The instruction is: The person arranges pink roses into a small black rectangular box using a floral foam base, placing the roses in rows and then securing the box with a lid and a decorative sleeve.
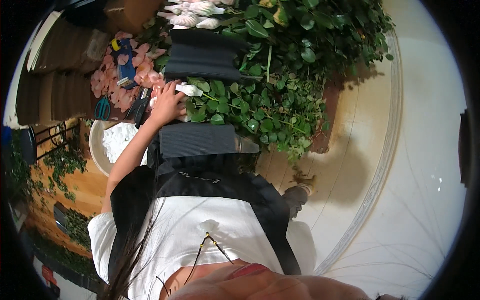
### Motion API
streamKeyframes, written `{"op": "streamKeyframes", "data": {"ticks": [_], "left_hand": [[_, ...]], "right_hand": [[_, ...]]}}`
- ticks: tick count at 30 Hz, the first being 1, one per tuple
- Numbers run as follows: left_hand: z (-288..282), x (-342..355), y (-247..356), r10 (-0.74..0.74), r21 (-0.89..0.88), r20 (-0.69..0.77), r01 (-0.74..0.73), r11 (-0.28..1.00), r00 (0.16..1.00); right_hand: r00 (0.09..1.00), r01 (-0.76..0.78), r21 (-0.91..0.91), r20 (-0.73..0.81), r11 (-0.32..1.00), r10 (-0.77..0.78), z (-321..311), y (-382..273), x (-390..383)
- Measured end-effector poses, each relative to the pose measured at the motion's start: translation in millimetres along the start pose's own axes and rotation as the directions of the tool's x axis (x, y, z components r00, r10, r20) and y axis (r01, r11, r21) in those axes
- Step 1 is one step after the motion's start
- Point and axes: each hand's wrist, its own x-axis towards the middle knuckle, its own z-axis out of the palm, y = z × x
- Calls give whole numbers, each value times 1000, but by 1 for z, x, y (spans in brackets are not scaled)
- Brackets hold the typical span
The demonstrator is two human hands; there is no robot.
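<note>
My left hand [170,103] reaches over the work table with its fingers curled at the end of a white-netted flower bud [190,90]. The bud looks like a rose, and its leafy stem [272,107] runs off to the right among others. A dark padded block [202,55] lies just beyond the hand, and a ribbed dark pad [197,140] is on the near side. Pale, partly hidden shapes show around the fingers. My right hand does not show; leaves cover the area to the right.
More netted buds [197,15] lie at the far side, with dense foliage [320,35] to their right. Pink petals [147,70], teal scissors [103,109], a black hand tool [140,107] and a blue-and-yellow tool [126,62] lie left. A round tub [96,145] holds white netting. Cardboard [62,95] is stacked beyond.
</note>
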Motion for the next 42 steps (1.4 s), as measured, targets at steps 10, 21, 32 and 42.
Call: {"op": "streamKeyframes", "data": {"ticks": [10,21,32,42], "left_hand": [[7,0,-1,-3,-4,-69,3,1000,998],[10,3,-4,18,-57,-32,-20,998,999],[-17,-55,-25,-500,-554,359,612,565,788],[-11,-44,-8,-354,-346,407,501,793,842]], "right_hand": [[67,898,275,685,343,-725,147,-82,-123],[-34,913,302,724,272,-689,225,-52,-130],[-595,360,725,663,587,-454,152,-210,-184],[-734,599,800,567,39,-374,229,-124,-231]]}}
